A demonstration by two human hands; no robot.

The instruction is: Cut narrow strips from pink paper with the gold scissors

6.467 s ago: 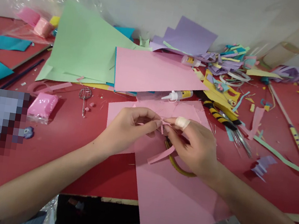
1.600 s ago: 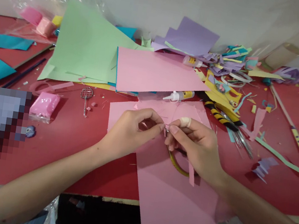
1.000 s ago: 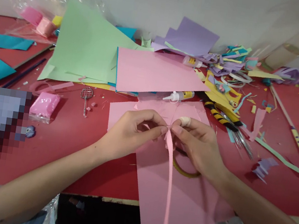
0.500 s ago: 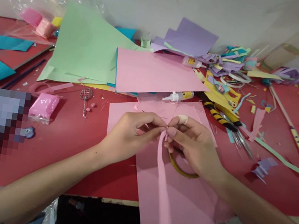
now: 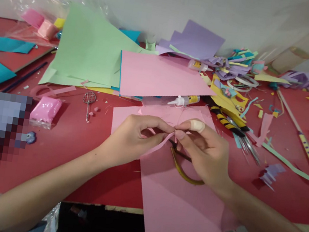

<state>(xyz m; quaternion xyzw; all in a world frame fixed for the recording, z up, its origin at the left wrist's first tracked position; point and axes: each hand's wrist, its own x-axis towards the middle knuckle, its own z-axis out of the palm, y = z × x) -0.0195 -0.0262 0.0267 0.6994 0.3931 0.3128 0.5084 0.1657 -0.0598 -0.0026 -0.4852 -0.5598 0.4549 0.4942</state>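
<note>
A narrow pink paper strip (image 5: 159, 146) is pinched at one end between my two hands, above a sheet of pink paper (image 5: 183, 213). My left hand (image 5: 131, 135) grips it with thumb and forefinger, and the rest of the strip slants down-left beneath that hand. Fingertips nearly touching the left ones, my right hand (image 5: 204, 148) pinches the same end; a pale bandage (image 5: 197, 126) wraps one finger. Under the right hand lies a curved yellow handle (image 5: 185, 174) with dark parts, mostly covered, so its kind is unclear.
Glue bottles (image 5: 187, 100), a pink card (image 5: 160, 78) and green paper (image 5: 88, 52) lie behind my hands. Black-and-yellow pliers (image 5: 226, 118) and paper scraps are on the right. A pink clay packet (image 5: 45, 110) and small wire whisk-like piece (image 5: 89, 100) lie left.
The pink strip's long tail, which hung down toward me, has swung left under my left hand. My right hand has turned slightly; both hands keep their pinch.
</note>
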